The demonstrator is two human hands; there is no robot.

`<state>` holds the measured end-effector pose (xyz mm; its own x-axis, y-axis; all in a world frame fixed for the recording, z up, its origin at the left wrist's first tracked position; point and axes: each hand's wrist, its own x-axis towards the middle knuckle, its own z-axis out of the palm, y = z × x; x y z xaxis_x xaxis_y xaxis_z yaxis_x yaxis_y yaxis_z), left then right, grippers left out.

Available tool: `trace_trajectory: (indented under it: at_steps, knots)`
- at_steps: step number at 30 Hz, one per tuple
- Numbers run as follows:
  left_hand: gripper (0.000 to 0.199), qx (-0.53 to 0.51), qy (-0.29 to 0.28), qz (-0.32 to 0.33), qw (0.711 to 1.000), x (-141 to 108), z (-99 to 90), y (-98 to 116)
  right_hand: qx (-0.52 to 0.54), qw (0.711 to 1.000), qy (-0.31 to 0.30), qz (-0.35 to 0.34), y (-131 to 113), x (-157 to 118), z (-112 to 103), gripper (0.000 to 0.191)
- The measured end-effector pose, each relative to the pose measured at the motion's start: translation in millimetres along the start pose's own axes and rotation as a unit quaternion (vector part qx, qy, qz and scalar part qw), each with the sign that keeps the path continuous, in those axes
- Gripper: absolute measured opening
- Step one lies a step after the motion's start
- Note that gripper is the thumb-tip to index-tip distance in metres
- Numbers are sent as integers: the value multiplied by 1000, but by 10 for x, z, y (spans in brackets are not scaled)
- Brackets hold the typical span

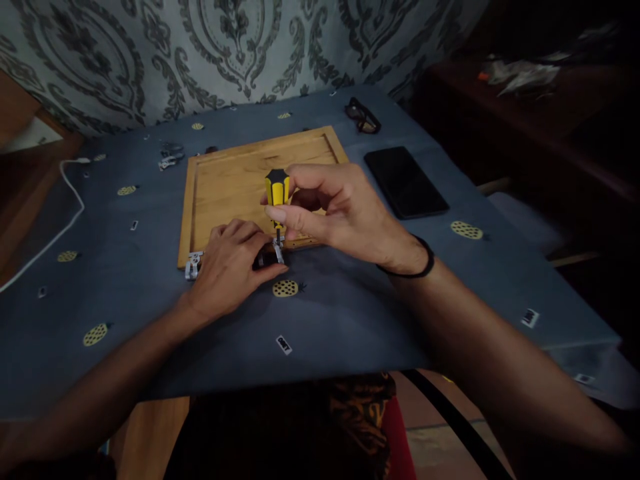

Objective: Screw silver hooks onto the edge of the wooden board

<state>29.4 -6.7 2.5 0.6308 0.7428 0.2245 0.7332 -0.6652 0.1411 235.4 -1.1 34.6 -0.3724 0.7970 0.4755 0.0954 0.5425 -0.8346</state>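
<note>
While upright at the hinge [279, 253], yellow screwdriver [277, 190] in grip of right hand [345, 210]; left hand [231, 265] alongside, hold unclear.

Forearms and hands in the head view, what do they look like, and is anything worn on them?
The left hand and right hand are ungloved. A narrow black band circles the right wrist; none shows on the left. The left forearm and right forearm look sleeveless, though the lower edges are too dark to tell.

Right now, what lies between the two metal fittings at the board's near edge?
The left hand lies between the left fitting and the right fitting, as the head view shows.
</note>
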Motion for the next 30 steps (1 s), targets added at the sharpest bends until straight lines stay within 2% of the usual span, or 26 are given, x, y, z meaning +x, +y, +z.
trace_trajectory:
  at_steps: [3,6,10,12,14,17,21,25,30]
  knots:
    - [30,-1,2,-1,1000,0,2,1,-63,995,74,-27,41,-2,76,47]
    - [29,-5,-3,-3,1000,1,-3,1,-124,978,159,-51,39,-28,176,51]
    - [35,7,-11,-3,1000,6,-17,0,-113,955,268,-61,-37,-44,210,44]
    - [36,2,-11,1,1000,7,-21,0,-111,948,295,-45,-67,-36,186,44]
    - [35,-2,-10,2,1000,6,-20,0,-115,950,290,-32,-66,-25,163,45]
    - [35,4,-6,-1,1000,3,-13,-3,-117,961,248,-32,-19,-21,157,45]
    - [38,11,-6,1,1000,4,-10,-7,-161,963,216,-26,35,-29,176,45]
    - [39,13,-13,0,1000,6,-18,0,-149,966,204,-46,37,-37,183,43]
    - [39,14,-14,-4,1000,6,-19,7,-158,966,201,-34,35,-51,192,43]
